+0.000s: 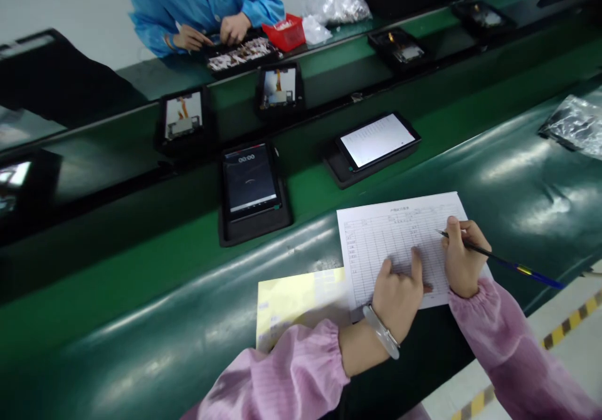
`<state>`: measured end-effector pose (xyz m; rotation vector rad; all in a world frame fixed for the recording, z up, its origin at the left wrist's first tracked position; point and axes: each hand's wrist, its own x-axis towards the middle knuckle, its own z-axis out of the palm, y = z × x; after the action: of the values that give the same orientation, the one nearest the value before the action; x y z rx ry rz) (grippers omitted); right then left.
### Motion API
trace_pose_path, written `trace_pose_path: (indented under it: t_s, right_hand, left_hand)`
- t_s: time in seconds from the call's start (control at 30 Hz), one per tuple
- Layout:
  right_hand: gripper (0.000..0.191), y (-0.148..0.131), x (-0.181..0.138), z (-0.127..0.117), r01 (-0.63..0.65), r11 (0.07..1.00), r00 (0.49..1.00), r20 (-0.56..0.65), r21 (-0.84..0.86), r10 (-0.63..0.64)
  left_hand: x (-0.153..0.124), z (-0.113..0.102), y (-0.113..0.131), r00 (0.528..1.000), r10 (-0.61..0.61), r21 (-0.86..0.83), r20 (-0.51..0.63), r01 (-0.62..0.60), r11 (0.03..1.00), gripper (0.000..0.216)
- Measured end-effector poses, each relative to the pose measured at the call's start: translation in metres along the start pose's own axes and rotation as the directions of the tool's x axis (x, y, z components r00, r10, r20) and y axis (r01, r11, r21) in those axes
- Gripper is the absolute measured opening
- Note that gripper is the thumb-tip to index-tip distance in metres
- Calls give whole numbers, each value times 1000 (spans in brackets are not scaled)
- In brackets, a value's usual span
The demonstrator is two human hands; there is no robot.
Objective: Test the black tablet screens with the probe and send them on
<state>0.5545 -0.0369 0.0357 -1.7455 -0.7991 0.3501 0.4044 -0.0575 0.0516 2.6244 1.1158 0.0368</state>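
A white printed form (376,244) with a ruled table lies on the green mat at the near edge of the bench. My left hand (399,294) rests on the form, thumb and index finger stretched apart, holding nothing. Its wrist wears a pale bangle. Between the fingers of my right hand (463,257) is a dark pen (510,264), its tip pointing left over the form's right side and its blue end sticking out to the right. Partly under the form and my left sleeve lies a yellow sheet (296,294).
Beyond the form, two tablets, one dark-screened (249,178) and one bright-screened (379,141), lie on black trays. Several opened devices (183,116) sit farther back. Opposite, a co-worker's hands (235,28) work near a red basket (291,34). A plastic bag (576,122) lies right.
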Motion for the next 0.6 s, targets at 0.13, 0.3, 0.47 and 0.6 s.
trace_pose_path:
  t_s: [0.13,0.3,0.47,0.6]
  right_hand:
    - [37,6,4,-1,89,993,992,97,-73,-82]
    - [33,25,17,-8,436,877,867,356,-203,-348]
    - [38,61,40,-11,788,536,612,480,-302,-629]
    - [39,72,65,-8,851,451,523,516,-270,-678]
  left_hand:
    - [-21,-19,-20,999,-47,-119,-18,45,992,69]
    - [-61,-21,-68,936,-261,-27,-236,262,965,63]
    - [-63,-3,-78,937,-278,-120,-213,257,959,63]
    - [-55,-4,-66,942,-279,-280,-188,220,934,63]
